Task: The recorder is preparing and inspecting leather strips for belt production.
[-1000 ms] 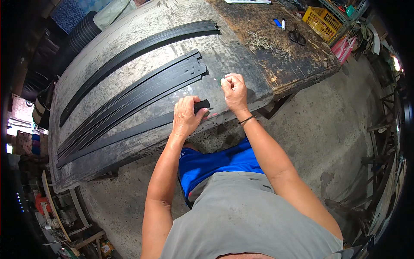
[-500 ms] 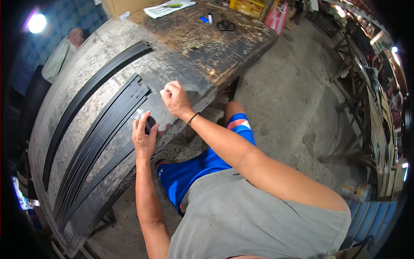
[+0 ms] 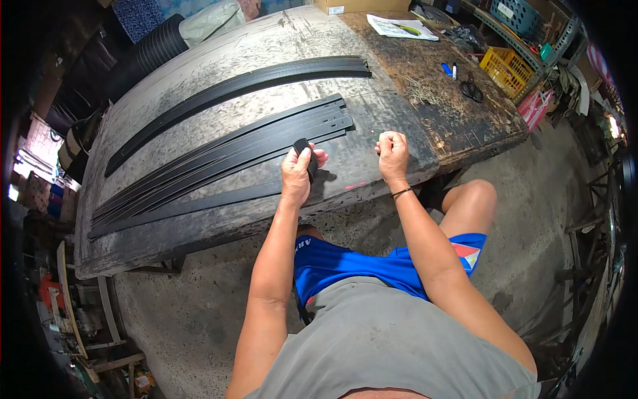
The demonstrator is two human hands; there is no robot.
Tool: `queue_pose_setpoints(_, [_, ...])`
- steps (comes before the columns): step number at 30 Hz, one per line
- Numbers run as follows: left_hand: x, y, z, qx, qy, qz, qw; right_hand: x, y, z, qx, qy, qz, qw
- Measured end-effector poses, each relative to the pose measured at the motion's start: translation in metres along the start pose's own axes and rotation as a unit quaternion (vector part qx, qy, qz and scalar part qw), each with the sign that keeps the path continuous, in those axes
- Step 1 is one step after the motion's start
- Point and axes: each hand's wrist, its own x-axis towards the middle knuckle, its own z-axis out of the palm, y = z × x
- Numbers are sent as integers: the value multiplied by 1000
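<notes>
My left hand [image 3: 297, 174] is closed on the end of a flat black strip [image 3: 302, 144], its thumb pressed over it and the tip sticking up. A single long black strip [image 3: 206, 205] lies along the near side of the table and reaches toward that hand; whether it is the same piece cannot be made out. My right hand [image 3: 393, 156] is closed in a fist just above the tabletop, to the right; anything inside it is hidden. Beyond my left hand lies a fanned stack of black strips [image 3: 259, 143], some with small slots at their right ends.
A second bundle of black strips [image 3: 232, 83] curves across the far side of the worn table [image 3: 159, 100]. On its dark right part are scissors [image 3: 471, 92], a blue-and-white marker [image 3: 454, 71] and papers [image 3: 402, 28]. A yellow crate [image 3: 506, 70] stands past the right edge.
The view has swung, so the table looks more level. My left hand has turned and closed over the black strip's end, its fingers loosely spread before. My right hand stays fisted, now farther from the left.
</notes>
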Motion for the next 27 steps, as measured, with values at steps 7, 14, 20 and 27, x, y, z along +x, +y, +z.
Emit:
queue_pose_setpoints(7, [3,-2,1,0,5,0,1000,1,5,-5,-24,-35,-5,999])
queue_pose_setpoints(14, [3,6,8,45,36,-27,998,-5,1,-4,-9,-8,-6,1000])
queue_pose_setpoints(20, [8,8,19,44,81,-59,994,1,2,-8,-53,-12,-21,998])
queue_pose_setpoints(27, [10,19,19,93,92,-34,991,-2,-4,4,29,-60,50,997])
